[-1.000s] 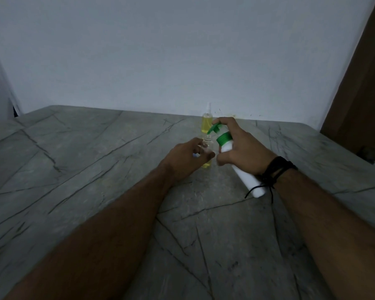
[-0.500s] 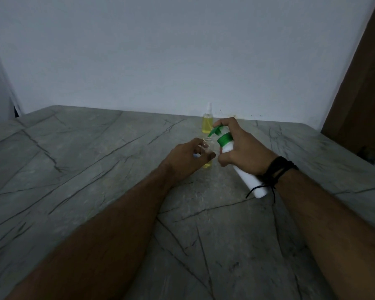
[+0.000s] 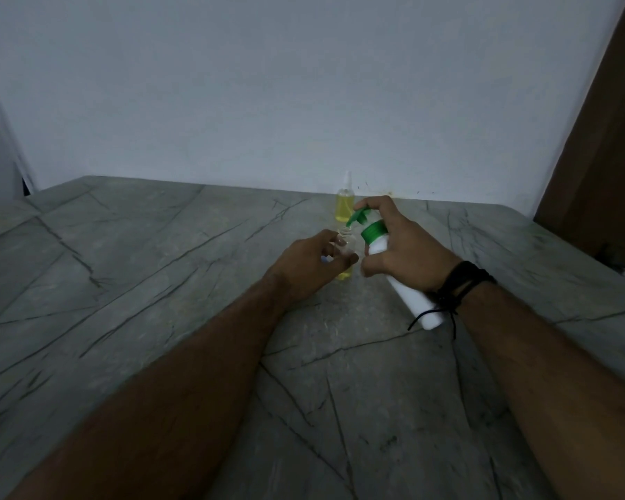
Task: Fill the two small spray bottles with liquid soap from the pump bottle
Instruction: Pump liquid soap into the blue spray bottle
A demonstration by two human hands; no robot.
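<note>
You look to be about halfway. One spray bottle (image 3: 344, 205) stands capped at the far edge of the table (image 3: 123, 283), close to the wall, yellow soap filling most of its body; judge that one done. The open bottle (image 3: 345, 247) sits nearer you, uncapped, its threaded neck bare, and only a shallow band of yellow shows at its bottom below your fingers, so most of its fill is left, then the cap, which you cannot see here.

Your left hand (image 3: 313, 263) grips the open bottle, fingers curled round its clear body and steadying it on the table. Your right hand (image 3: 399, 247) holds the pump bottle (image 3: 405, 283) tilted, white base toward you, forefinger resting over the green pump head (image 3: 359, 216), whose spout points down at the open neck. Whether soap is running at this instant is too fine to tell.

The table is grey-green stone, crossed by dark vein lines, dim under low light. A plain pale wall (image 3: 304, 84) backs it, and a brown wooden panel (image 3: 599, 157) rises at the right. A dark cord band (image 3: 459, 283) circles your right wrist, with loose ends hanging.
</note>
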